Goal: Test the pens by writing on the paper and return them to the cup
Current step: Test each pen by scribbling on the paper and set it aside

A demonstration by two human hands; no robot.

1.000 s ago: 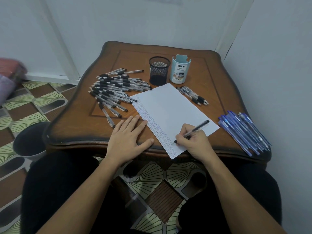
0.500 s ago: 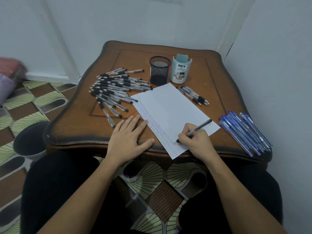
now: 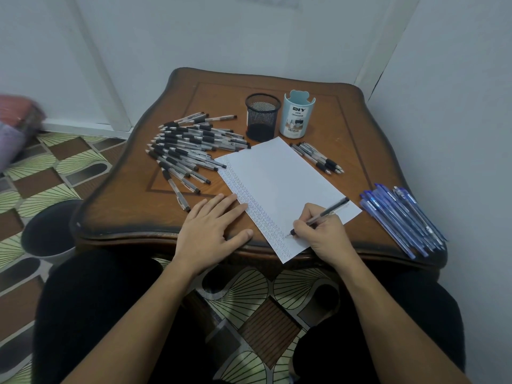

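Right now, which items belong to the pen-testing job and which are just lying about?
Job: right hand gripping black pen; left hand flat by the paper; black pen pile; blue pens; mesh cup; DIY organizer.
Lying about: dark bin on floor; pink and purple bundle.

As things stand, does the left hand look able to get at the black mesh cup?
Probably yes: the left hand rests flat, holding nothing, and only low-lying black pens lie between it and the mesh cup.

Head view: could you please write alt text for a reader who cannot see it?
A right hand holds a black pen to a white paper sheet on a brown wooden table; the left hand lies flat beside it. Nearby: loose pens, a black mesh cup, a pale-blue organizer cup.
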